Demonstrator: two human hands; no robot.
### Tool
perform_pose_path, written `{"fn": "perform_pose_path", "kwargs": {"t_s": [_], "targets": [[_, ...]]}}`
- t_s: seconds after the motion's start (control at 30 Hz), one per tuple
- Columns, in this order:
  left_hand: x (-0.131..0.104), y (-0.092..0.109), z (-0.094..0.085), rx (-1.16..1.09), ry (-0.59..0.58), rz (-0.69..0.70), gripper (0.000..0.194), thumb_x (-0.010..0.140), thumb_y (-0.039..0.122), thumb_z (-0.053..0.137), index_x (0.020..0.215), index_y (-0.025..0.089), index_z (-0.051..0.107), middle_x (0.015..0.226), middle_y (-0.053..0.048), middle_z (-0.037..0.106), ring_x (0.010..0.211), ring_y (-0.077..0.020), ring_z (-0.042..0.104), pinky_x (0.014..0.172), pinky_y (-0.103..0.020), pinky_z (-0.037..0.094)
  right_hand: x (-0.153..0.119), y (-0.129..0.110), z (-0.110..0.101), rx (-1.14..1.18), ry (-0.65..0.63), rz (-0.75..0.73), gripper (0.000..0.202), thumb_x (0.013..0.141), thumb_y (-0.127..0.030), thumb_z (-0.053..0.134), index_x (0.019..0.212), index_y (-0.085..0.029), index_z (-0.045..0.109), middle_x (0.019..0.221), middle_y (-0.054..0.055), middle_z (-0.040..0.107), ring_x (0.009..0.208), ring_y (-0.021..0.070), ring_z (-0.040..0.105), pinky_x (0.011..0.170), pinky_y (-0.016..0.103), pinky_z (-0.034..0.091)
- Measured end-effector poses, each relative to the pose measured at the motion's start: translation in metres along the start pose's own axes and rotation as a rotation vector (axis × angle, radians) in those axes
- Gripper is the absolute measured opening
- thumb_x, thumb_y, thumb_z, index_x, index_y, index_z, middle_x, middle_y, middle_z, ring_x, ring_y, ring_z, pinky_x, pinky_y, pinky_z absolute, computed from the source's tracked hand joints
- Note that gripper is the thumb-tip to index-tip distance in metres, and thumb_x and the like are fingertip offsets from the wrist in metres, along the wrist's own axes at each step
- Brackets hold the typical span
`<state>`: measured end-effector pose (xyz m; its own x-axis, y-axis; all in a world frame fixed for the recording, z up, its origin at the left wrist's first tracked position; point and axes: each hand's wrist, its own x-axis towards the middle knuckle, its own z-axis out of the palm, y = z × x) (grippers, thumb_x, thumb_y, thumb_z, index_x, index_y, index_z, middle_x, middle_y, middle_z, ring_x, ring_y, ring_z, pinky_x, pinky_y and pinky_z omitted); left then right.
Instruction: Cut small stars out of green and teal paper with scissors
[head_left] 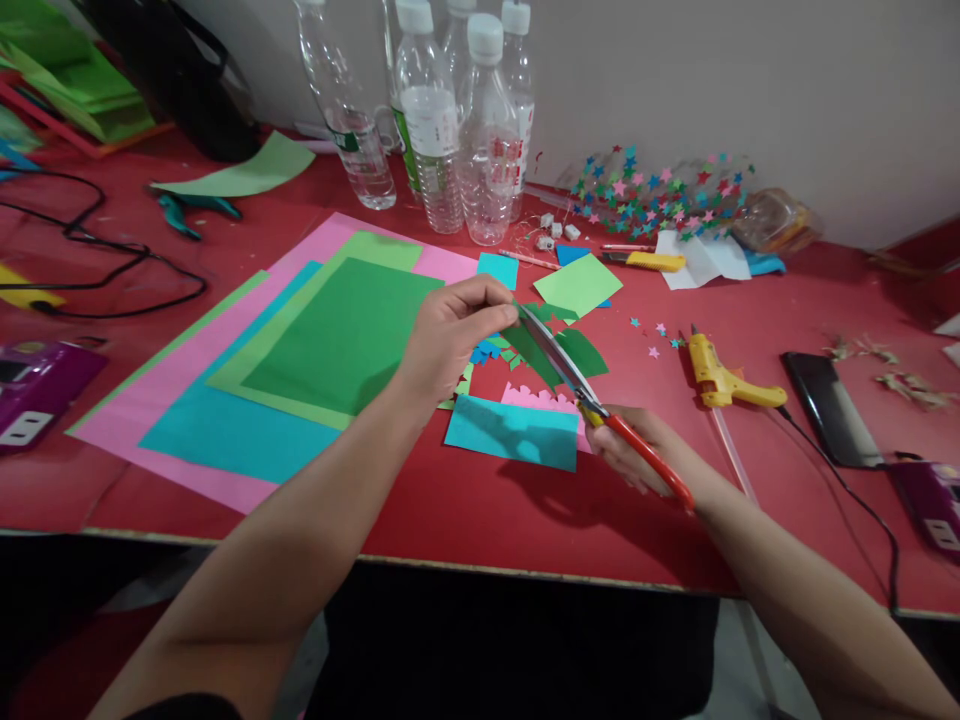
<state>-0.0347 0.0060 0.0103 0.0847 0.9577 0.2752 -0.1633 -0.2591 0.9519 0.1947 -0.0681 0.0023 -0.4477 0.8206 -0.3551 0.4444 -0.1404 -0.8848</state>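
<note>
My left hand [457,330] pinches the upper end of a dark green paper piece [531,345] above the red table. My right hand [637,450] is wrapped round the red-handled scissors [649,460], whose blades point up and left along the green piece, their tips close to my left fingertips. Another dark green piece [583,352] lies just right of the blades. Beneath my hands are a blue paper strip [514,432], a pink strip with a jagged edge [536,398] and small scraps. Large coloured sheets [337,340] lie overlapped to the left.
Clear plastic bottles [487,150] stand at the back. A yellow glue gun [724,375] and a black phone [829,410] lie to the right, with a cord along the table. Behind are a yellow cutter [654,261] and a star-covered bottle [660,195]. Teal pliers [196,212] lie back left.
</note>
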Motion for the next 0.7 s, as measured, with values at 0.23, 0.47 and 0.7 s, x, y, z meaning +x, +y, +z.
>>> {"fn": "perform_pose_path", "kwargs": {"t_s": [0.23,0.47,0.7], "targets": [[0.0003,-0.0006,-0.0001,0.006,0.015,-0.017,0.010,0.069,0.018,0.062,0.059,0.018,0.060,0.066,0.000,0.053,0.066,-0.0125,0.048,0.065,-0.029,0.040,0.0010,-0.0015,-0.0013,-0.002,-0.005,-0.013,0.039,0.085,-0.050,0.055,0.067,-0.021,0.038,0.048,-0.008,0.038,0.037,0.0056,0.034,0.038,0.021,0.024],[0.0001,-0.0002,0.0004,0.022,0.023,-0.029,0.010,0.068,0.019,0.062,0.058,0.019,0.060,0.065,0.000,0.054,0.066,-0.0133,0.048,0.064,-0.029,0.040,-0.0015,-0.0071,-0.0016,0.012,-0.020,-0.027,0.044,0.084,-0.057,0.055,0.066,-0.021,0.037,0.046,-0.008,0.038,0.038,0.0062,0.033,0.039,0.022,0.022],[0.0003,-0.0024,-0.0011,0.012,0.013,-0.006,0.010,0.069,0.016,0.062,0.059,0.019,0.061,0.066,0.001,0.054,0.066,-0.0125,0.048,0.065,-0.028,0.040,-0.0017,-0.0077,-0.0020,0.038,-0.028,-0.027,0.046,0.084,-0.059,0.055,0.066,-0.021,0.037,0.046,-0.008,0.037,0.037,0.0057,0.031,0.039,0.022,0.021]]}}
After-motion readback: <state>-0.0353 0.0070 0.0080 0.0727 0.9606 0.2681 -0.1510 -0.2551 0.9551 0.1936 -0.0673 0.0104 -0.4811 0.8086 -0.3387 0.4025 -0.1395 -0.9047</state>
